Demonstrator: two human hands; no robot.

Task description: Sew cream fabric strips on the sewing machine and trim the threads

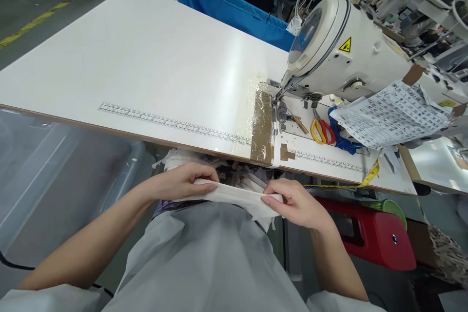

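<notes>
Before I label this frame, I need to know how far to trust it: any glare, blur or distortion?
Head view: a pale band of glare crosses the white tabletop beside the sewing machine, and the brown tape glints; head view: left hand, right hand and white cloth look fairly sharp, without obvious motion blur; head view: wide-angle stretching seems to show toward the edges.
</notes>
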